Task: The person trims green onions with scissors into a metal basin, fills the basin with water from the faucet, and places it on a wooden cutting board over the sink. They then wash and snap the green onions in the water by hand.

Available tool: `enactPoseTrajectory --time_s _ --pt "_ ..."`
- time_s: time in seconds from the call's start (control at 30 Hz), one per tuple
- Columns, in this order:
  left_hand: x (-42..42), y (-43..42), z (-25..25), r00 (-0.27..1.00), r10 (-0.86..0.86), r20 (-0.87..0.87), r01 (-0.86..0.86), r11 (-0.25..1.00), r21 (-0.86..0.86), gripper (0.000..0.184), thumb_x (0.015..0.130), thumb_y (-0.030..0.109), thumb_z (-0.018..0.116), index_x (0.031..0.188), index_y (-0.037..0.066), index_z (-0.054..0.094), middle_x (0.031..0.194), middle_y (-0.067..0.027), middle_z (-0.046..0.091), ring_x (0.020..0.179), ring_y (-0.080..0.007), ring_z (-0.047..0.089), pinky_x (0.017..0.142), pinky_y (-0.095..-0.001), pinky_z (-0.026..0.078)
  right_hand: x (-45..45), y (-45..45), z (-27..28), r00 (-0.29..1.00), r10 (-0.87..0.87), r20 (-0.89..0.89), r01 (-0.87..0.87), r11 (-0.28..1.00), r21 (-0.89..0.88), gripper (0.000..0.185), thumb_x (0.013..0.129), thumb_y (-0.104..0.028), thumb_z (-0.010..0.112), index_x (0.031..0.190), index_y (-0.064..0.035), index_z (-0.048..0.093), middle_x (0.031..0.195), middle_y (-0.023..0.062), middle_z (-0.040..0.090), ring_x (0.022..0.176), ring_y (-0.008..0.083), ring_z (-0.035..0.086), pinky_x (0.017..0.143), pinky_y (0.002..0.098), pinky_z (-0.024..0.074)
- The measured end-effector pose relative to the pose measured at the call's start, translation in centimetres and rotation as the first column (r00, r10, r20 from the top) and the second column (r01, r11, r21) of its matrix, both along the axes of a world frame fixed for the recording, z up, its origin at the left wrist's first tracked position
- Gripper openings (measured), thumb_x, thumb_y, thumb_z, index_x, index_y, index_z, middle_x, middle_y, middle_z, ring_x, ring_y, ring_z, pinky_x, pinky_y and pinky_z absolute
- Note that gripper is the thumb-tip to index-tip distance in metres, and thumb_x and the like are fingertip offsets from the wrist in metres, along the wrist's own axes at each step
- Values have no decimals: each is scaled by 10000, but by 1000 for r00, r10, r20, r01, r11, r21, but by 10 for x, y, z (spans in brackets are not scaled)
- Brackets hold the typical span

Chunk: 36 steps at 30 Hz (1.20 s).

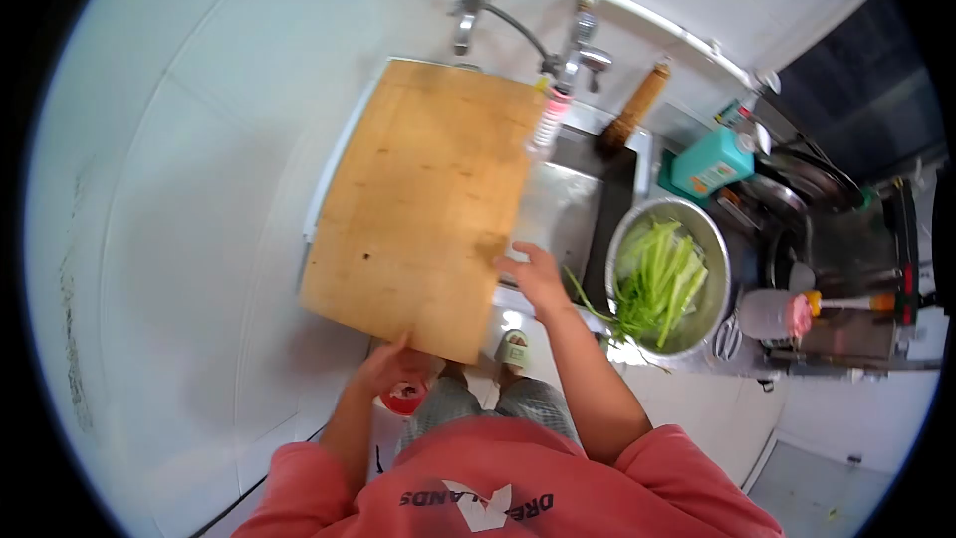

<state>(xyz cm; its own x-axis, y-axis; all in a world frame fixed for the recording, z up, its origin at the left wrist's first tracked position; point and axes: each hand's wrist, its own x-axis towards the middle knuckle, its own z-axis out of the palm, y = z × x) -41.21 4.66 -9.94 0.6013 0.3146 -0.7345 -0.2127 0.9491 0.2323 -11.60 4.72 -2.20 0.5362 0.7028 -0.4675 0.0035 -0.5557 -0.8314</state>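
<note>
A large wooden cutting board [423,189] lies over the left part of the sink. My left hand [391,367] grips its near edge, with the thumb on top and the fingers mostly hidden below. At the board's right edge is my right hand [535,277], its fingers apart and the thumb tip touching or just over the edge. To the right of that hand, leafy green stalks [662,284] fill a round metal bowl [725,264], some hanging over its rim.
Metal taps [581,35] and a hose stand behind the board. A pink-labelled bottle [550,125], a brown-handled brush [637,105] and a teal jug [712,164] are around the sink basin [563,204]. Scissors [729,339] lie right of the bowl. A red container [403,401] is below the board.
</note>
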Motion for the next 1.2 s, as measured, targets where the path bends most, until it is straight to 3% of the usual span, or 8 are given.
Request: enactPoseTrajectory --time_s 0.03,0.13,0.37,0.43,0.5,0.57,0.77,1.2 --pt "-1 -1 9 892 -452 -28 451 892 -19 175 823 155 524 932 23 560 781 -74 587 726 -170 563 571 -274 427 27 -19 3 959 10 283 -51 989 138 392 657 -213 679 977 -7 583 1095 193 526 994 307 507 873 344 384" --pt "72 -6 36 677 -697 -235 732 608 306 269 849 255 531 931 1 571 844 -83 607 749 -156 573 653 -279 459 110 -91 25 596 -524 609 343 851 397 290 616 -9 612 896 -13 538 937 161 517 938 311 477 860 370 357" --pt "306 -19 31 780 -203 -592 622 142 770 230 816 252 555 840 24 581 673 -8 555 598 -133 518 559 -281 423 159 -212 -12 456 -525 718 555 799 232 417 610 33 600 1012 4 496 1104 209 457 1070 346 420 936 405 319" --pt "341 -20 36 800 -195 -567 597 345 724 199 758 180 601 859 11 575 734 -32 570 638 -170 545 568 -323 434 168 -231 -16 213 -554 805 706 656 265 549 604 28 605 1120 36 418 1149 235 427 1100 371 399 965 417 292" --pt "357 -22 33 786 -273 -555 614 448 650 186 729 152 611 846 12 573 693 -38 553 608 -146 516 534 -290 400 187 -248 -54 304 -753 584 796 538 279 561 622 -6 638 1118 66 386 1138 204 452 1056 316 448 900 404 360" --pt "364 -26 33 778 -329 -535 619 550 561 180 700 124 621 832 13 571 652 -43 536 578 -123 488 501 -258 366 197 -264 -65 438 -779 -448 884 465 55 443 626 38 596 1041 81 446 966 167 539 830 248 542 671 351 449" --pt "322 -11 19 794 -268 -546 594 533 603 171 642 40 564 805 -9 579 685 -44 565 558 -137 518 501 -277 398 167 -252 -48 570 -793 -214 819 570 68 211 610 82 522 819 64 547 632 90 536 482 139 442 409 277 308" --pt "128 67 86 867 -54 -495 390 691 609 137 660 41 567 792 11 589 671 -41 573 595 -125 520 550 -247 390 30 -135 -13 796 -538 -277 578 811 89 183 612 59 554 795 64 563 663 87 569 506 142 493 437 258 350"
